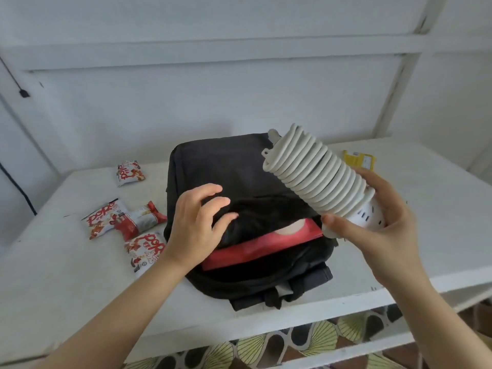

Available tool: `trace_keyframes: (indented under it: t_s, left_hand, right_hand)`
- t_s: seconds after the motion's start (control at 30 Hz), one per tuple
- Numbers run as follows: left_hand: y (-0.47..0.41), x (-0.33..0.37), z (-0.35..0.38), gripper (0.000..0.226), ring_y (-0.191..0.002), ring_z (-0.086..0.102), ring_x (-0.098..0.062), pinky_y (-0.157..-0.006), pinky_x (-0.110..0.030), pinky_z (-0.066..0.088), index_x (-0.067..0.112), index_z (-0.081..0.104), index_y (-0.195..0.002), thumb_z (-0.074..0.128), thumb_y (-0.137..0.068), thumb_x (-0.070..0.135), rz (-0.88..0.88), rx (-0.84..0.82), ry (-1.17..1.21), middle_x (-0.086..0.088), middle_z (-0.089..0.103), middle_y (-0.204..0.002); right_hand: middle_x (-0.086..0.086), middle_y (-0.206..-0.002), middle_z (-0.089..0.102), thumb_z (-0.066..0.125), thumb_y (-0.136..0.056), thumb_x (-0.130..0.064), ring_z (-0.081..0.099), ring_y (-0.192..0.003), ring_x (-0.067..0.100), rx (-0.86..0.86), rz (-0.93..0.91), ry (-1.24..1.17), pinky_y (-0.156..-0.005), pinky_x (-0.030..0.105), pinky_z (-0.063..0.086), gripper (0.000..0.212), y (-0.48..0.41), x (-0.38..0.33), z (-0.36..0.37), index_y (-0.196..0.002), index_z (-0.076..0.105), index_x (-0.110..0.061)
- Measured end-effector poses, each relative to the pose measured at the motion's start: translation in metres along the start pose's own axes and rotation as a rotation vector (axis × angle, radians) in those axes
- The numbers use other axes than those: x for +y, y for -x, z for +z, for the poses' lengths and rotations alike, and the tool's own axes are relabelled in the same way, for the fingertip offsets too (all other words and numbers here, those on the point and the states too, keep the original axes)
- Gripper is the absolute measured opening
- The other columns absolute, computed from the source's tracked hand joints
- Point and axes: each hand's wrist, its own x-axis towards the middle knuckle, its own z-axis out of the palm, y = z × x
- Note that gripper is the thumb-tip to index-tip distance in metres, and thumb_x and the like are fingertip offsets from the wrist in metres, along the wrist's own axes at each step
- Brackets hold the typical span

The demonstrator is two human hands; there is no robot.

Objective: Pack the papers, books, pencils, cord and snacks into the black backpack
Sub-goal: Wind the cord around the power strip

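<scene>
**Cord over the open pack**

We logged the black backpack (226, 169) lying flat on the white bench (426, 209), with its mouth unzipped and turned toward the wearer. A red book (253, 246) sat inside the opening, its near edge showing between the black lips of fabric.

The left grip (194, 222) was released. Its fingers were spread and lightly bent, and they rested on the upper flap at the left of the opening.

The right grip (378, 222) was grasping the cord (314, 177), a pale cable wound in tight turns round a white power strip (367, 214). The thumb lay on the near side of the strip's lower end and the fingers wrapped behind it. We noted the bundle held in the air above the right side of the pack. It was tilted, with its far end leaning up and to the left.

Four snack packets lay on the bench left of the pack. One (130, 172) was farther back and apart. Two (106, 218) (145, 219) overlapped beside the pack, and one (145, 251) was nearest the left wrist.

A yellow item (359, 159) lay at the far right, partly hidden behind the cord. We could not tell what it was.
</scene>
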Motion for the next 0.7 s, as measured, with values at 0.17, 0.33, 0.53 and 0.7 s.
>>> trace_keyframes:
  t_s: [0.17,0.33,0.53,0.7]
  left_hand:
    - [-0.006,-0.014,0.006,0.026,-0.090,0.055,-0.022,-0.082,-0.034,0.042,0.013,0.061,-0.108,0.047,-0.090,0.000,0.397,-0.175,-0.169,-0.007,0.068,-0.091]
    - [-0.001,-0.001,-0.005,0.048,-0.097,0.063,-0.026,-0.089,-0.038,0.046,0.010,0.056,-0.124,0.058,-0.087,0.039,0.190,-0.406,-0.152,-0.004,0.071,-0.095]
    - [-0.007,-0.007,-0.006,0.096,-0.093,0.065,-0.025,-0.085,-0.036,0.050,0.014,0.037,-0.138,0.081,-0.060,0.049,0.057,-0.656,-0.233,-0.003,0.070,-0.099]
    - [-0.040,-0.024,-0.018,0.071,-0.096,0.064,-0.019,-0.082,-0.031,0.049,0.030,0.022,-0.139,0.067,-0.083,0.027,-0.283,-0.596,0.124,-0.001,0.068,-0.110]
  right_hand:
    - [-0.010,-0.120,0.061,0.079,-0.058,-0.044,0.056,-0.115,0.014,0.033,-0.106,0.234,-0.098,0.036,0.046,0.075,0.017,-0.003,-0.004,-0.125,0.054,-0.024]
    - [-0.016,-0.120,0.060,0.078,-0.059,-0.046,0.056,-0.113,0.012,0.025,-0.158,0.339,-0.094,0.033,0.046,0.072,0.031,0.000,-0.008,-0.124,0.055,-0.027]
    - [-0.016,-0.118,0.060,0.078,-0.057,-0.046,0.057,-0.108,0.012,-0.012,-0.151,0.349,-0.090,0.026,0.047,0.074,0.036,0.006,-0.015,-0.125,0.055,-0.025]
    - [-0.013,-0.115,0.059,0.076,-0.057,-0.050,0.056,-0.104,0.006,-0.099,-0.193,0.453,-0.086,0.020,0.046,0.076,0.029,0.009,-0.020,-0.125,0.053,-0.027]
